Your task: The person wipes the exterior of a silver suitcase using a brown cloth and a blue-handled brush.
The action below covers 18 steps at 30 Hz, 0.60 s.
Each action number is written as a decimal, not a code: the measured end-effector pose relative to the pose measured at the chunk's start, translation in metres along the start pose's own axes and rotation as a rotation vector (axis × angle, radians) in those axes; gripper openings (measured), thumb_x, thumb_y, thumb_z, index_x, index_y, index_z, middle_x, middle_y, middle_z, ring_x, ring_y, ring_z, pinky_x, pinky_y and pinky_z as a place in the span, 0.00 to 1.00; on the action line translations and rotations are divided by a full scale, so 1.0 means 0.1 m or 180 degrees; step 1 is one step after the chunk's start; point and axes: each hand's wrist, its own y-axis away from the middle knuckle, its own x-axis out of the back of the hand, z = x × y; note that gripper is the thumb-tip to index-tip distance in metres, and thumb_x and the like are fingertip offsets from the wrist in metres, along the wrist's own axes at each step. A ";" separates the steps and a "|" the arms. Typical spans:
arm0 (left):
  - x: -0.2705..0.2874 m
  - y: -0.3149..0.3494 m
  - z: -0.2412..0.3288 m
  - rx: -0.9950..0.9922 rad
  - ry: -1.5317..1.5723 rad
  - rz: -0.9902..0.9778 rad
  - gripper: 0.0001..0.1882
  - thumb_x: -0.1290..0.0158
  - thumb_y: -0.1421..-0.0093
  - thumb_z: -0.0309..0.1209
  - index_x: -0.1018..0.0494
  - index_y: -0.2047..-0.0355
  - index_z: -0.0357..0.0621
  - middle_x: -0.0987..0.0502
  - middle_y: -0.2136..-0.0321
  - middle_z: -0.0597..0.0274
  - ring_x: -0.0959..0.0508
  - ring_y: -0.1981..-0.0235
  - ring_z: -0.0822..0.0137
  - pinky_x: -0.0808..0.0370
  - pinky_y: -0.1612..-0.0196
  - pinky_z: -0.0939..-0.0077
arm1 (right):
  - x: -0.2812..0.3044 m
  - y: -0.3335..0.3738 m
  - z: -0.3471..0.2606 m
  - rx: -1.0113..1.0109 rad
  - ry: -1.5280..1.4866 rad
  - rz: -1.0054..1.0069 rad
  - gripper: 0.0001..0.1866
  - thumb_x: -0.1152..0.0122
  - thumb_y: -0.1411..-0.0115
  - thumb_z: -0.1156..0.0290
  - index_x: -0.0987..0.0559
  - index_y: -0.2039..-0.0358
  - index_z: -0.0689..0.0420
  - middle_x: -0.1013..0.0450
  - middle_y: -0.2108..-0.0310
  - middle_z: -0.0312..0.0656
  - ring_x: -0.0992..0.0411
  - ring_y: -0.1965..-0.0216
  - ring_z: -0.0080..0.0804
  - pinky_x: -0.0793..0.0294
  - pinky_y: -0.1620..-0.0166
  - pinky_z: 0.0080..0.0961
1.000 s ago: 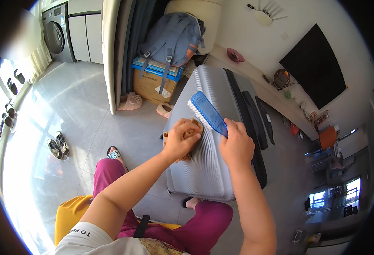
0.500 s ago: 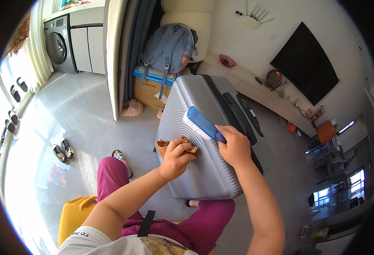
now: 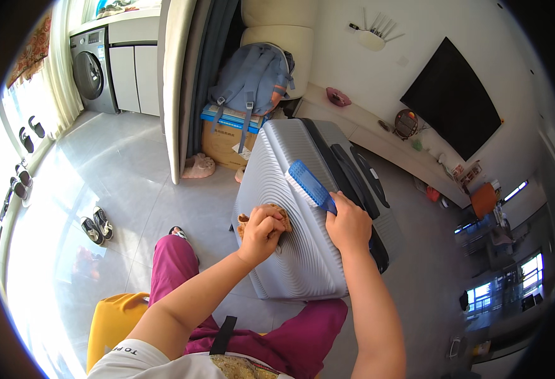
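Observation:
A silver-grey ribbed suitcase [image 3: 271, 158] stands in front of my knees, with its black zip band and handles toward the right. My left hand [image 3: 263, 235] is closed on a crumpled brown cloth [image 3: 283, 219], pressed against the ribbed face. Part of that cloth is hidden under the fingers. A blue scrubbing brush [image 3: 311, 181] with white bristles is gripped by its handle in my right hand [image 3: 349, 224]. Its head points up and left, close over the suitcase's ribbed side; whether the bristles touch it I cannot tell.
Behind the suitcase, a grey-blue backpack [image 3: 252, 76] rests on a cardboard box [image 3: 222, 144] beside a curtain [image 3: 175, 95]. Dark sneakers [image 3: 97, 226] lie on the tiled floor at left. Under me is a yellow seat [image 3: 116, 319]. A low cabinet [image 3: 378, 139] runs along the right wall.
The brush has shifted slightly right over the suitcase, and its head is tilted more steeply. The brown cloth is bunched more tightly under my left hand. The whole view has shifted a little.

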 end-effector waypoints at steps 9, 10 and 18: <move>-0.09 -0.07 -0.17 0.1169 0.0263 0.0491 0.14 0.40 0.52 0.16 0.35 0.74 0.41 0.24 0.64 0.56 0.23 0.63 0.57 0.26 0.58 0.70 | -0.05 -0.05 0.08 0.0210 -0.0076 -0.0004 0.20 0.41 0.47 0.68 0.23 0.52 0.55 0.26 0.49 0.48 0.21 0.64 0.48 0.21 0.60 0.39; -0.13 -0.07 -0.16 0.1295 0.0327 0.0559 0.14 0.39 0.52 0.17 0.35 0.73 0.41 0.23 0.65 0.56 0.22 0.63 0.59 0.26 0.58 0.71 | -0.04 -0.05 0.06 0.0171 -0.0083 -0.0010 0.19 0.42 0.46 0.68 0.23 0.52 0.55 0.26 0.50 0.47 0.22 0.62 0.48 0.22 0.59 0.39; -0.23 -0.05 -0.08 0.1912 0.0482 0.0727 0.15 0.37 0.50 0.22 0.35 0.72 0.41 0.21 0.68 0.57 0.22 0.66 0.67 0.27 0.61 0.76 | -0.06 -0.03 0.13 0.0198 -0.0035 0.0004 0.21 0.40 0.48 0.68 0.24 0.52 0.56 0.27 0.48 0.49 0.21 0.65 0.48 0.21 0.62 0.39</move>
